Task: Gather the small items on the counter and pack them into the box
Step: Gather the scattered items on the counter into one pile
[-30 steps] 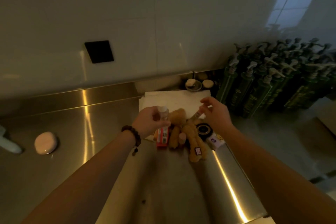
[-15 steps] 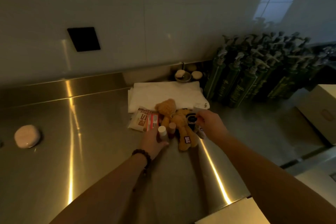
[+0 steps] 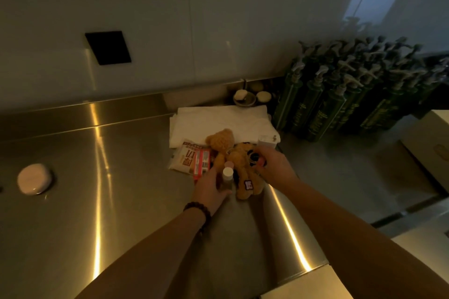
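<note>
A pile of small items lies on the steel counter [image 3: 121, 201]. My left hand [image 3: 211, 189] grips a small clear bottle [image 3: 227, 178] with a white cap, held upright next to a pink-capped tube [image 3: 228, 164]. Two tan plush bears [image 3: 240, 165] lie in the middle of the pile. My right hand [image 3: 273, 165] rests on the right bear, fingers closed around a small black round object [image 3: 254, 156]. Left of the bears are a red packet [image 3: 202, 164] and a white printed sachet [image 3: 185, 158]. A small white box [image 3: 266, 141] sits behind my right hand.
A folded white towel [image 3: 218, 121] lies behind the pile. Several dark green pump bottles [image 3: 340, 99] stand at the back right. A small dish with soaps [image 3: 244, 97] sits by the wall. A pale round soap [image 3: 34, 178] is far left. Cardboard boxes [image 3: 435, 133] stand off the counter's right edge.
My left hand came down from above the pile to counter level with the clear bottle. My right hand lowered onto the right bear and the black round object. The view shifted slightly.
</note>
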